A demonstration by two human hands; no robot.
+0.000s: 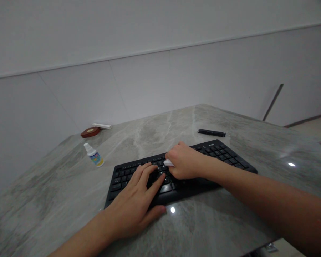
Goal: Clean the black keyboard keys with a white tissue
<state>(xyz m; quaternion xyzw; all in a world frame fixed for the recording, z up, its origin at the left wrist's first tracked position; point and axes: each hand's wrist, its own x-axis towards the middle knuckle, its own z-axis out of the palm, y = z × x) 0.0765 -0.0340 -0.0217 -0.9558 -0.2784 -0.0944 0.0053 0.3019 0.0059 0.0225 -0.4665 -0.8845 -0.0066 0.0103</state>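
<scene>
A black keyboard [166, 188] lies at a slant on the grey marbled table. Across its left half rests my left hand [136, 200], open, with the fingers spread over the keys and the thumb by the front edge. My right hand [183, 162] is closed over the middle of the keyboard. A small piece of something white, like a folded wipe or tissue [168, 163], sticks out of its fist towards the left fingers; most of it is hidden by the hand. The keyboard's right-hand keys show beyond the right wrist.
A small white spray bottle [94, 155] with a blue and yellow label stands left of the keyboard. Behind it are a reddish-brown object [90, 132] and a flat white strip [102, 125]. A black bar-shaped object [211, 132] lies behind the keyboard. A white wall [139, 85] borders the table [155, 130].
</scene>
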